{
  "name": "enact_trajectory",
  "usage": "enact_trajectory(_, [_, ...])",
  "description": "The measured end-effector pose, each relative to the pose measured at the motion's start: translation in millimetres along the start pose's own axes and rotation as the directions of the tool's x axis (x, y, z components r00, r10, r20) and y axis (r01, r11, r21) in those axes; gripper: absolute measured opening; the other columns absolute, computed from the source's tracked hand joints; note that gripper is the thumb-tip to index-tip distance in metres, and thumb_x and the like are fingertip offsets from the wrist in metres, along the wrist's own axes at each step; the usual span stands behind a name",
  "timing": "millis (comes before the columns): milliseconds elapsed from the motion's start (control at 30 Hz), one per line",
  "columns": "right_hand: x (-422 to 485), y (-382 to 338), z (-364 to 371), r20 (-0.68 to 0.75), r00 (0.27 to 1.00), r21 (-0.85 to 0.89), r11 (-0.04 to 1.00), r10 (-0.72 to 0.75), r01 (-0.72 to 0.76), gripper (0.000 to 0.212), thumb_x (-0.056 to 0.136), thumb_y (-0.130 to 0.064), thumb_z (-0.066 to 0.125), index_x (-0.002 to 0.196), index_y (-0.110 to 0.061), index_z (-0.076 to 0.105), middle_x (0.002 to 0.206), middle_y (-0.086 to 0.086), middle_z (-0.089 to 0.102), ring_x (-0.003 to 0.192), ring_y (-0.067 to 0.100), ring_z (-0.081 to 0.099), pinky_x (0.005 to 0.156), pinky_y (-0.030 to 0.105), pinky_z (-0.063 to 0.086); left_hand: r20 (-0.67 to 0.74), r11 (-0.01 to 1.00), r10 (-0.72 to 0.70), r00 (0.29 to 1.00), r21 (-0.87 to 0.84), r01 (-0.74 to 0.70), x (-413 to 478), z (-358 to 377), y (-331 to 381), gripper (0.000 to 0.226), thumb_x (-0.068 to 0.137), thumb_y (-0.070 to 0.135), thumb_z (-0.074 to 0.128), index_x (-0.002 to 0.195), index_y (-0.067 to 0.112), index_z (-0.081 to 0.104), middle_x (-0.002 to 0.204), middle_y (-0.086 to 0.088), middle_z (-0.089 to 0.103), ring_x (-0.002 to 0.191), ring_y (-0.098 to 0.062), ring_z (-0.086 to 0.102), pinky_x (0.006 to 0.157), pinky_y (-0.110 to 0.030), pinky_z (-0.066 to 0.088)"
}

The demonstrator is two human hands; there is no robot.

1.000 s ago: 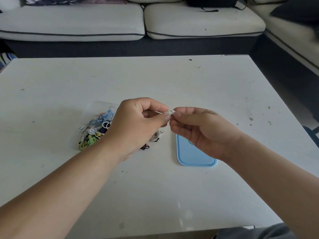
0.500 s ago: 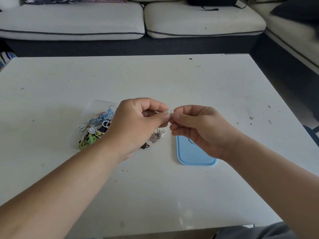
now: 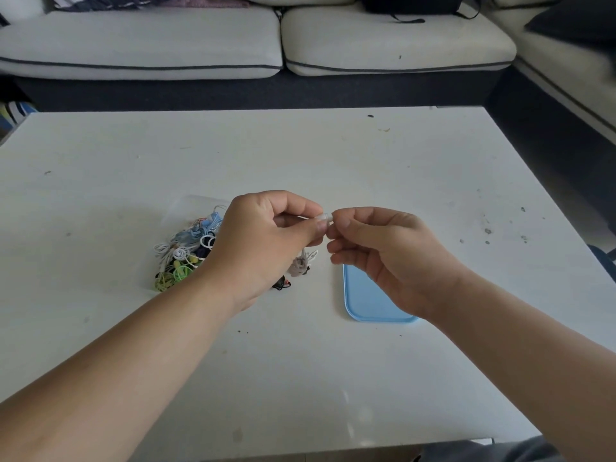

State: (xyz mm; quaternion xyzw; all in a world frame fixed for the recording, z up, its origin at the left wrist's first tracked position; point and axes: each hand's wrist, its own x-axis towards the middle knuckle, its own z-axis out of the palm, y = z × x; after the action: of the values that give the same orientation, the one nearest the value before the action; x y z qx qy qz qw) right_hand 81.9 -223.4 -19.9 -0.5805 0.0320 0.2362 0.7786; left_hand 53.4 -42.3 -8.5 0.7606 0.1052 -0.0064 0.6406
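We see a small white, stubby cylindrical piece (image 3: 325,216), seemingly plastic, held up in the air. It is pinched at one end between the thumb and forefinger tips of the left hand (image 3: 266,241) and at the other end by the fingertips of the right hand (image 3: 386,255). It lies roughly level, pointing from one hand to the other, with only a short stretch showing between the fingertips. A thin pale strand (image 3: 301,217) runs from it back under the left forefinger.
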Motion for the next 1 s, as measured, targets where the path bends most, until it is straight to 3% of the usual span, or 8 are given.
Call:
enact_trajectory(167, [1.0, -8.8, -3.4, -0.05, 0.999, -0.015, 1.0, 0.012, -0.013, 0.02, 0.094, -0.006, 0.067, 0.104, 0.011, 0.07, 0.085, 0.016, 0.07, 0.073, 0.025, 0.066, 0.066, 0.031, 0.058, 0.001, 0.999, -0.02, 1.0, -0.031, 0.02, 2.2, -0.6, 1.1, 0.018, 0.083, 0.015, 0.086, 0.098, 0.015, 0.078, 0.084, -0.004, 0.08, 0.082, -0.018, 0.079, 0.093, -0.043, 0.062])
enact_trajectory(433, [4.9, 1.4, -1.0, -0.09, 0.995, -0.178, 0.983, 0.031, -0.047, 0.012, 0.093, -0.011, 0.072, 0.093, 0.001, 0.073, 0.078, 0.013, 0.067, 0.066, 0.021, 0.063, 0.062, 0.032, 0.056, 0.056, 0.998, -0.026, 0.998, -0.052, 0.029, -2.3, 3.2, 1.1, 0.015, 0.084, 0.015, 0.085, 0.097, 0.014, 0.079, 0.087, -0.005, 0.081, 0.086, -0.021, 0.079, 0.096, -0.046, 0.06])
enact_trajectory(567, [8.4, 0.4, 0.5, -0.134, 0.991, -0.271, 0.962, -0.017, -0.02, 0.012, 0.092, -0.012, 0.072, 0.094, 0.0, 0.074, 0.077, 0.01, 0.068, 0.065, 0.022, 0.062, 0.062, 0.034, 0.053, 0.04, 0.998, -0.025, 0.999, -0.053, 0.028, -1.4, 2.8, 2.0, 0.015, 0.084, 0.015, 0.085, 0.098, 0.014, 0.078, 0.084, -0.004, 0.081, 0.083, -0.019, 0.079, 0.09, -0.037, 0.063])
enact_trajectory(700, [13.1, 0.5, 7.4, -0.158, 0.987, -0.201, 0.979, -0.001, -0.032, 0.014, 0.094, -0.009, 0.066, 0.101, 0.001, 0.073, 0.082, 0.013, 0.065, 0.065, 0.024, 0.061, 0.059, 0.035, 0.053, 0.028, 1.0, -0.022, 0.999, -0.011, 0.023, -3.2, -0.6, 3.1, 0.016, 0.083, 0.015, 0.086, 0.097, 0.016, 0.077, 0.081, -0.002, 0.08, 0.078, -0.016, 0.078, 0.082, -0.03, 0.063])
enact_trajectory(833, [16.4, 7.1, 31.1, -0.086, 0.995, -0.215, 0.974, 0.054, -0.071, 0.02, 0.096, -0.017, 0.065, 0.104, 0.0, 0.073, 0.087, 0.014, 0.065, 0.069, 0.026, 0.06, 0.059, 0.036, 0.052, -0.004, 1.0, -0.005, 1.0, 0.017, 0.005, -7.5, -17.5, 2.0, 0.012, 0.085, 0.017, 0.085, 0.094, 0.018, 0.077, 0.081, -0.003, 0.08, 0.078, -0.015, 0.078, 0.082, -0.032, 0.064])
enact_trajectory(1000, [23.2, 17.7, 62.4, -0.104, 0.993, -0.301, 0.951, 0.049, -0.078, 0.028, 0.101, -0.031, 0.06, 0.105, -0.006, 0.071, 0.088, 0.011, 0.067, 0.067, 0.025, 0.063, 0.06, 0.037, 0.053, -0.12, 1.0, 0.015, 0.993, 0.021, -0.012, -7.4, -53.0, 3.8, 0.015, 0.084, 0.015, 0.086, 0.096, 0.013, 0.077, 0.083, -0.006, 0.08, 0.077, -0.017, 0.078, 0.079, -0.03, 0.063])
